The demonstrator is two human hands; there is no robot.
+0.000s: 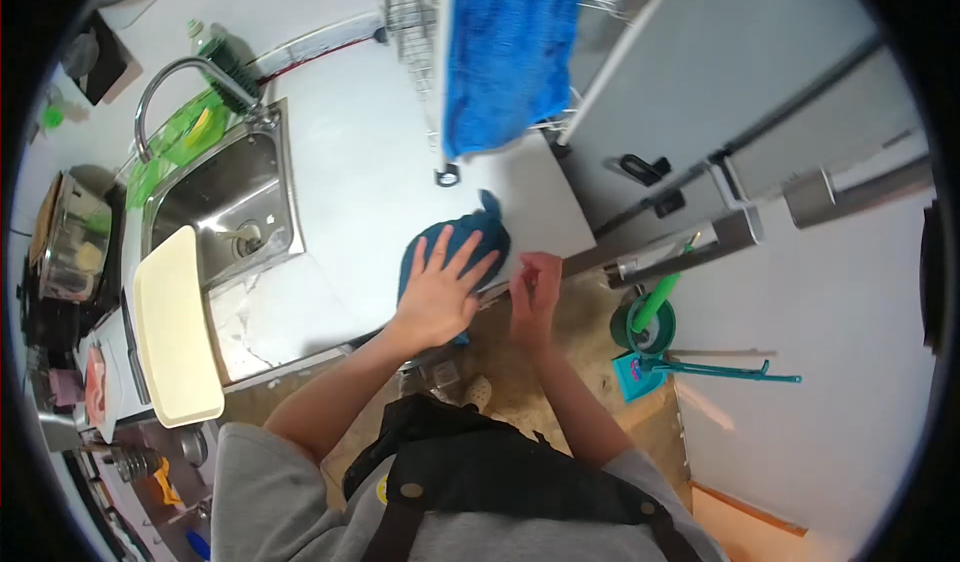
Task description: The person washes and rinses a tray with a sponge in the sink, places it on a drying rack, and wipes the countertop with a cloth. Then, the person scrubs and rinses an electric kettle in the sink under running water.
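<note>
Right now, from where I stand, the person's left hand (436, 292) lies palm down on a bunched dark teal cloth (424, 247), near the front edge of the white countertop (345, 172). The fingers are spread wide, so the hand is open and presses flat on the fabric, with no pinch on it. A small end of the cloth sticks up on the far side, and another bit shows below the hand, past the counter's edge.

The right hand (536, 287) is just beside the cloth, apart from it, by the counter's front edge. Its fingers are bent inward, half curled; I cannot tell whether the tips meet the thumb or whether anything is between them.

Beyond the cloth, a bright blue towel (512, 57) hangs on a white wire rack (408, 32). Over to the left sits a steel sink (225, 197) with a curved faucet (150, 97), and a pale yellow tray (180, 332) lies at its near side, beside a dark-handled knife (134, 350). Down on the floor to the right stand a green bucket (627, 328) and a teal dustpan (638, 378).
</note>
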